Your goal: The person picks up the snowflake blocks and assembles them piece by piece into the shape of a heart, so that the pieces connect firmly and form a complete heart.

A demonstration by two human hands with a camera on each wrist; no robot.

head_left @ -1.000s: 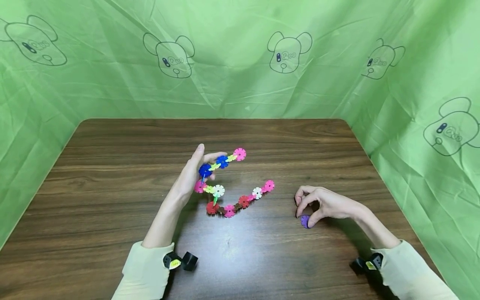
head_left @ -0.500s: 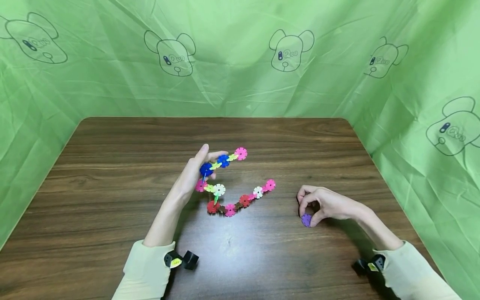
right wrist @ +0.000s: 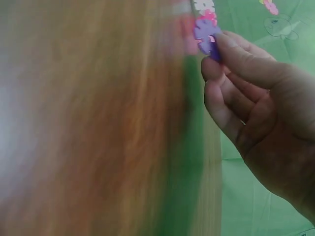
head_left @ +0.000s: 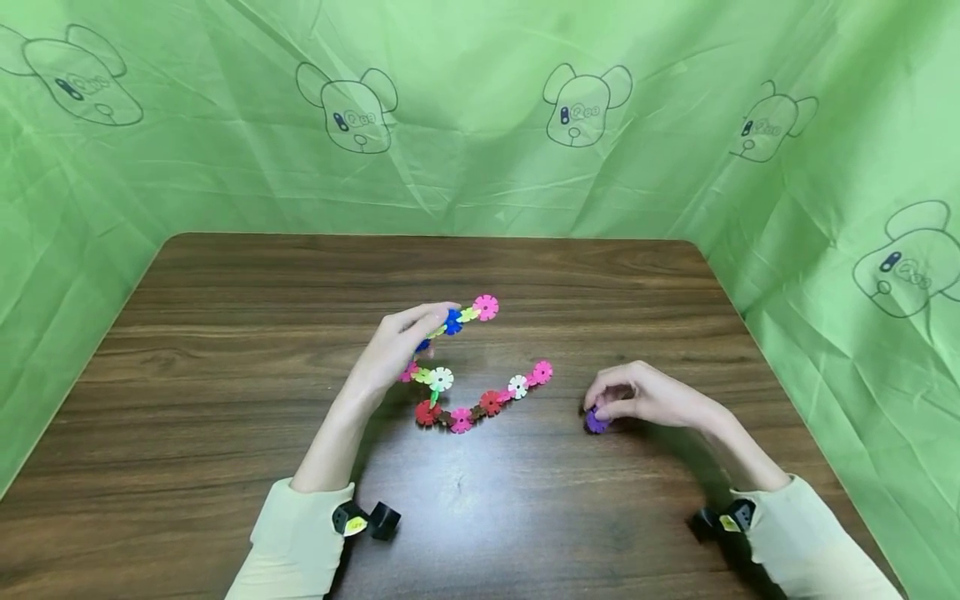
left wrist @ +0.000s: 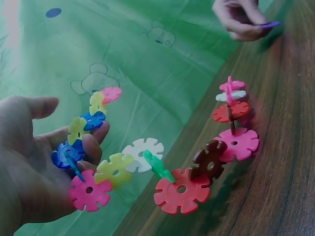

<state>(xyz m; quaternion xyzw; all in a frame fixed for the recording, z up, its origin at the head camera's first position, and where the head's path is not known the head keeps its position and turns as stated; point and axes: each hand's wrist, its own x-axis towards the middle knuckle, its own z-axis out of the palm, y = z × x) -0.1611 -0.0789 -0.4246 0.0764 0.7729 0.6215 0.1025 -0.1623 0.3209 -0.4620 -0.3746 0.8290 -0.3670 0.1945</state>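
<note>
A chain of interlocking plastic flower discs (head_left: 491, 403), in pink, red, white, brown, yellow and blue, curves over the table. My left hand (head_left: 386, 354) holds its blue and yellow stretch, part of which is hidden in the head view. Curled fingers lie behind the blue discs (left wrist: 63, 153) in the left wrist view, and the thumb (left wrist: 42, 106) stands apart above. Right of the chain, my right hand (head_left: 652, 396) pinches a purple disc (head_left: 596, 422) between thumb and fingertips. A darker purple part (right wrist: 214, 51) shows under the lighter one in the right wrist view; whether it is a second disc I cannot tell.
The brown wood-grain table (head_left: 247, 317) reaches back to a green cloth (head_left: 465, 167) printed with bear outlines, which also hangs at both sides. Small black cameras (head_left: 384, 521) are strapped to both wrists.
My left thumb, raised before, has come down toward the chain. My right hand has moved slightly left and away from me with the purple disc, and the disc has turned.
</note>
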